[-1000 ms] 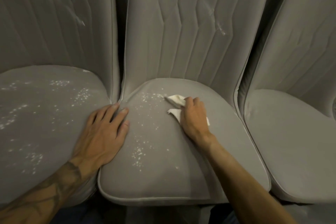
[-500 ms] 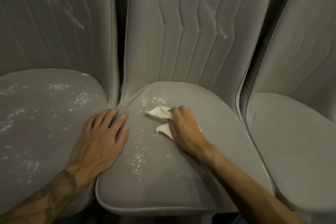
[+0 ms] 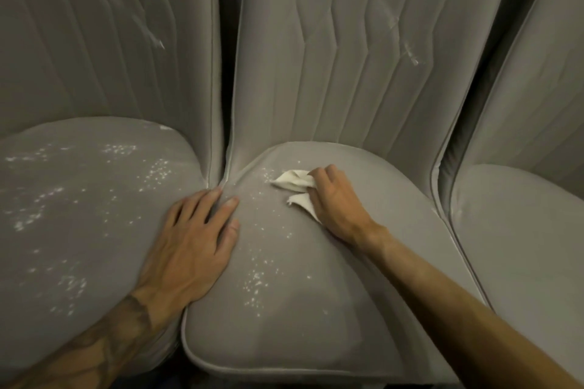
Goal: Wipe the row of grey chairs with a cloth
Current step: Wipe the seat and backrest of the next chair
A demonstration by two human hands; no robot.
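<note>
My white cloth (image 3: 295,181) lies bunched near the back left of the middle chair's seat (image 3: 316,309), my right hand (image 3: 338,202) curled round it mid-wipe as I judge, my left hand (image 3: 192,237) flat on the seat's left edge, and next I should sweep the white specks (image 3: 256,281) toward the front edge; no container shows.

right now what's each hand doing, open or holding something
left hand: open, flat where the left seat meets the middle seat
right hand: holding the white cloth against the middle seat
</note>
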